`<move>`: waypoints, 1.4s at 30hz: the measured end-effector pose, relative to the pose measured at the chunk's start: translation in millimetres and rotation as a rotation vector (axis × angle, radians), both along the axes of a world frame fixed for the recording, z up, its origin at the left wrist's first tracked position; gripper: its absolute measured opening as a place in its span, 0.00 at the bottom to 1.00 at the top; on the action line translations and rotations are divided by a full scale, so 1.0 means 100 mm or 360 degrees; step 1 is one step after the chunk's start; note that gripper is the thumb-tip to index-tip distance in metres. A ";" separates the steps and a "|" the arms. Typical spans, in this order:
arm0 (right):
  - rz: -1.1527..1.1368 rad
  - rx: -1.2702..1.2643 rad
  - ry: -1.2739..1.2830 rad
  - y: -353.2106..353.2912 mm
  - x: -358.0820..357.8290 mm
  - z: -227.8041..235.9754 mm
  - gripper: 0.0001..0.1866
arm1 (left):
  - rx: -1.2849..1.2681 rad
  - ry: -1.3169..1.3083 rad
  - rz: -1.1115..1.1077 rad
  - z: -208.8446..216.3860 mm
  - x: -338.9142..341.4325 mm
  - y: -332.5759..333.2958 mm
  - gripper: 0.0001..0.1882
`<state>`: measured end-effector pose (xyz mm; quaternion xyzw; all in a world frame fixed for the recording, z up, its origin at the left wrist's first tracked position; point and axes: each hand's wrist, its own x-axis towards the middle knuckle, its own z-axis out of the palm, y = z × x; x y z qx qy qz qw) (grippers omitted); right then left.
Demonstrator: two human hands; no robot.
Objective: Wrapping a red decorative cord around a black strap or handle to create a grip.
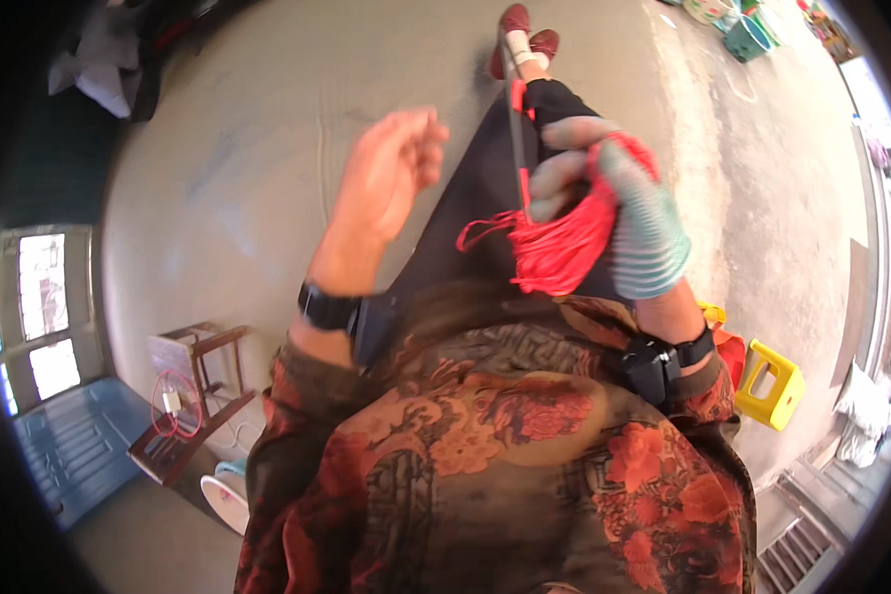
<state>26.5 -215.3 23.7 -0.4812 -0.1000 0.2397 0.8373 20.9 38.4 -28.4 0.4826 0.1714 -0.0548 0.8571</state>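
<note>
Here, a bundle of red cord (561, 246) sits right of centre in the frame, clenched in the gloved right hand (619, 213) beside a thin dark rod with red clips (517, 129). The bare left hand (391, 168) hangs released, fingers loosely curled, just left of centre, grasping nothing. A yellow stool (770, 381) stands at the lower right on the concrete floor (228, 178).

A dark floral top in red and orange, black wristbands (328, 307), a striped glove (645, 238), maroon shoes (515, 22).
</note>
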 end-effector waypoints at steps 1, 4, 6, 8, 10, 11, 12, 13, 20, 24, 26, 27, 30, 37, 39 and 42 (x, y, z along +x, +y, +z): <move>-0.0064 -0.0079 -0.0012 -0.17 0.05 0.00 0.26 | 0.0179 0.0085 -0.0118 -0.04 -0.13 -0.04 0.10; -0.0120 -0.0308 -0.0101 -0.63 0.18 -0.02 0.30 | 0.0487 -0.0004 -0.0293 -0.14 -0.37 -0.28 0.12; -0.0204 -0.0266 -0.0058 -0.81 0.21 -0.04 0.30 | 0.0363 -0.0059 -0.0420 -0.18 -0.44 -0.44 0.14; -0.0203 0.0091 0.0068 -0.91 0.25 -0.04 0.29 | 0.0327 -0.0043 -0.0547 -0.15 -0.45 -0.49 0.17; -0.0325 -0.0054 0.0087 -0.94 0.23 -0.07 0.26 | 0.0389 0.0076 -0.0694 -0.08 -0.45 -0.45 0.20; -0.0464 -0.0228 0.0114 -0.94 0.21 -0.10 0.25 | 0.0533 0.0026 -0.0802 -0.04 -0.46 -0.42 0.15; -0.0564 -0.0369 0.0141 -0.96 0.18 -0.12 0.24 | 0.0547 0.0042 -0.0914 0.01 -0.48 -0.37 0.14; -0.0455 -0.0382 0.0135 -0.96 0.17 -0.16 0.22 | 0.0574 0.0075 -0.1022 0.06 -0.52 -0.32 0.13; -0.0855 -0.0183 0.0215 -1.17 0.37 -0.27 0.21 | -0.0700 -0.0157 -0.0812 0.21 -0.63 -0.28 0.17; -0.0897 -0.0794 -0.0213 -1.00 0.43 -0.33 0.19 | -0.0763 -0.0317 -0.0396 0.08 -0.52 -0.45 0.27; -0.0858 -0.1341 -0.0746 -0.83 0.33 -0.36 0.18 | -0.0346 -0.0261 -0.0291 -0.01 -0.51 -0.54 0.27; -0.0755 -0.1566 -0.0817 -0.76 0.27 -0.35 0.17 | -0.0063 -0.0250 -0.0327 -0.05 -0.52 -0.57 0.24; -0.0403 -0.1989 -0.1339 -0.52 0.15 -0.35 0.23 | 0.0286 -0.0154 -0.0493 -0.12 -0.50 -0.59 0.20; 0.0543 -0.1670 -0.0536 -0.26 0.09 -0.52 0.20 | 0.0854 0.0082 -0.0827 -0.09 -0.50 -0.54 0.17; 0.0673 -0.1422 -0.0239 -0.24 0.07 -0.60 0.15 | 0.0715 0.0081 -0.0890 -0.07 -0.49 -0.55 0.16; 0.0581 -0.1200 0.0143 -0.20 0.03 -0.65 0.12 | 0.0480 0.0145 -0.0918 -0.10 -0.46 -0.58 0.14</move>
